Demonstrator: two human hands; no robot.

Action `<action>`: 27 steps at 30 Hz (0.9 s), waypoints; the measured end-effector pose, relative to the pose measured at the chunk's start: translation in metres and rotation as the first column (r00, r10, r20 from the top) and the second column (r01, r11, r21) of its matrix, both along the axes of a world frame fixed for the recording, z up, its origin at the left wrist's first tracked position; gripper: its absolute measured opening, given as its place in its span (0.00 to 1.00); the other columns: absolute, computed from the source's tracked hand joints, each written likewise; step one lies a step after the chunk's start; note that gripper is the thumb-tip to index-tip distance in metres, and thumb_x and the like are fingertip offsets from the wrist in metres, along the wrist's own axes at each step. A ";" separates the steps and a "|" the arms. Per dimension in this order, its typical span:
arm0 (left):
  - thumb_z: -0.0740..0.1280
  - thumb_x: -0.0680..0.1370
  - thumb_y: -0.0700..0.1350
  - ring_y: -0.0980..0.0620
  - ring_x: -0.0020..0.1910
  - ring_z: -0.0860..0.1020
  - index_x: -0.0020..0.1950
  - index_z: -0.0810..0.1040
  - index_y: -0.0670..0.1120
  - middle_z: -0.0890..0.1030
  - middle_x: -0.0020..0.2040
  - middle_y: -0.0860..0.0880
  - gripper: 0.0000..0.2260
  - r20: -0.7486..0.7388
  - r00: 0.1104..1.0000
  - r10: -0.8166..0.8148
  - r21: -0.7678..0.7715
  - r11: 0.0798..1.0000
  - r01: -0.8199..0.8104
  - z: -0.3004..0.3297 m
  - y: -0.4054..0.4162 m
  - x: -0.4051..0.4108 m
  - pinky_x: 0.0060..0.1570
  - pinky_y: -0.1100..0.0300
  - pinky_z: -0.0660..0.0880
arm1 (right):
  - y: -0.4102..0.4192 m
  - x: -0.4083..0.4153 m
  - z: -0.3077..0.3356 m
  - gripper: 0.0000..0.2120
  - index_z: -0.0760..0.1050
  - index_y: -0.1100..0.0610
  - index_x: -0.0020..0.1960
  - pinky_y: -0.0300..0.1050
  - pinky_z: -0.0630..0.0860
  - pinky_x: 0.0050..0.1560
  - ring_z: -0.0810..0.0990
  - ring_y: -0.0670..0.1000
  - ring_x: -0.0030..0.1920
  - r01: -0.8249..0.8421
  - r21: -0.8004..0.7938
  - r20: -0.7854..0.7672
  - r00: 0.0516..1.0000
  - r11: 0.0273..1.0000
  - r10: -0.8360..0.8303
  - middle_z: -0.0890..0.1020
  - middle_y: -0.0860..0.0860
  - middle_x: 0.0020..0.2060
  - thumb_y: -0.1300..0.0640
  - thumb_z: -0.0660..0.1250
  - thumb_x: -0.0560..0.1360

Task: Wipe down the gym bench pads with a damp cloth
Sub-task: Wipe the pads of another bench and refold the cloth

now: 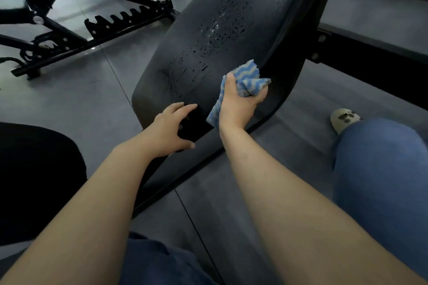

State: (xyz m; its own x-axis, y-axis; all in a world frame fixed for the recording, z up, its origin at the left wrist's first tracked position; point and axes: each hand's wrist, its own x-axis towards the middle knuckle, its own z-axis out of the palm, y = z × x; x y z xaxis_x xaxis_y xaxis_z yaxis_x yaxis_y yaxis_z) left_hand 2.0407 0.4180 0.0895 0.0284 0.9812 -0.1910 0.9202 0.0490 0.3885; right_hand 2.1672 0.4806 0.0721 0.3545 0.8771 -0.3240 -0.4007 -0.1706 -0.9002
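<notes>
A long black bench pad (234, 30) slopes up and away from me, speckled with water drops along its middle. My right hand (236, 106) grips a bunched blue and grey wavy-striped cloth (249, 81) at the pad's lower right side, near the edge seam. My left hand (172, 127) rests with spread fingers on the pad's near lower end, holding nothing.
Another adjustable bench (69, 18) with a toothed black frame stands at the back left on the grey floor. A black seat pad (34, 169) sits at my left. My knee in blue jeans (379, 169) and a pale shoe (344, 119) are at the right.
</notes>
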 end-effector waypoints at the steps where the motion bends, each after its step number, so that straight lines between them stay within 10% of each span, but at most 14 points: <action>1: 0.76 0.68 0.45 0.47 0.73 0.57 0.75 0.56 0.58 0.54 0.76 0.50 0.42 0.006 1.000 -0.008 0.001 1.000 0.008 -0.001 0.001 -0.002 0.70 0.49 0.62 | -0.003 -0.003 -0.001 0.40 0.50 0.44 0.75 0.39 0.66 0.52 0.75 0.45 0.55 -0.008 0.009 0.001 1.000 1.000 0.008 0.70 0.48 0.66 0.48 0.71 0.72; 21: 0.76 0.67 0.40 0.45 0.76 0.50 0.77 0.44 0.50 0.44 0.78 0.50 0.50 -0.075 0.995 0.064 -0.203 0.976 -0.079 -0.039 -0.043 -0.054 0.73 0.50 0.55 | -0.063 -0.085 -0.037 0.47 0.45 0.50 0.76 0.41 0.68 0.53 0.74 0.52 0.60 -0.112 -0.129 -0.074 0.992 0.985 0.103 0.67 0.54 0.65 0.54 0.75 0.69; 27: 0.68 0.72 0.31 0.50 0.75 0.56 0.77 0.53 0.48 0.56 0.77 0.49 0.39 -0.004 0.991 0.130 -0.089 0.988 -0.130 -0.028 -0.042 -0.057 0.69 0.63 0.55 | -0.064 -0.092 -0.045 0.48 0.45 0.51 0.76 0.41 0.68 0.54 0.74 0.51 0.59 -0.113 -0.128 -0.055 0.993 0.985 0.107 0.68 0.54 0.65 0.54 0.75 0.68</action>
State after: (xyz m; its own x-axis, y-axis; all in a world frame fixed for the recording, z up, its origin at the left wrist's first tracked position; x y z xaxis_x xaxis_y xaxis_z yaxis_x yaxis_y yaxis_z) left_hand 1.9832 0.3760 0.0614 -0.0979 0.9557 -0.2776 0.9028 0.2027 0.3792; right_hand 2.0755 0.4166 0.0266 0.2394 0.8592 -0.4522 -0.4145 -0.3307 -0.8478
